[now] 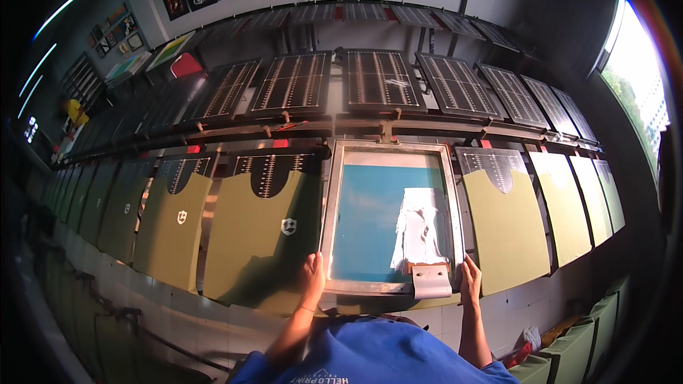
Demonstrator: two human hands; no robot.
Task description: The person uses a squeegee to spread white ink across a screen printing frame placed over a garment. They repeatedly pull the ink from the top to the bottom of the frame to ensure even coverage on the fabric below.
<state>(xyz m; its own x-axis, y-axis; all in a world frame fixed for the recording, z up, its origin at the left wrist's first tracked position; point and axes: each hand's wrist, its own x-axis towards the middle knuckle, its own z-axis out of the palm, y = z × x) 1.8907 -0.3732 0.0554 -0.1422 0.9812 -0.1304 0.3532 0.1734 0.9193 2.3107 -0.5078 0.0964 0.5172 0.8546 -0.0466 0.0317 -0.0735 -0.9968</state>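
The left hand [311, 277] and the right hand [470, 281] hold a metal screen-printing frame [330, 220] at its lower corners, one on each side bar. Each grip is closed on the bar; how far the fingers reach underneath is hidden. Holding opposite sides probably keeps the frame square and level. It sits directly before the person, between two pallets dressed in olive cloth, its far end near a bracket [386, 128] on the long rail [420, 130]. An olive strip shows below its near bar, but whether frame and cloth touch cannot be told.

The frame works as a shallow tray. Its floor is blue-coated mesh [368, 217], and a glossy spread of white ink [425, 227] lies toward the right. A squeegee [431, 282] rests at the near end of that ink, its grey holder overhanging the lower bar, presumably parked there so it stays within reach.

The left olive garment panel [249, 249] lies smooth over its black pallet [267, 171], likely to keep the cloth flat, and bears a small white emblem [288, 226]. The right garment panel [506, 235] shows no emblem.
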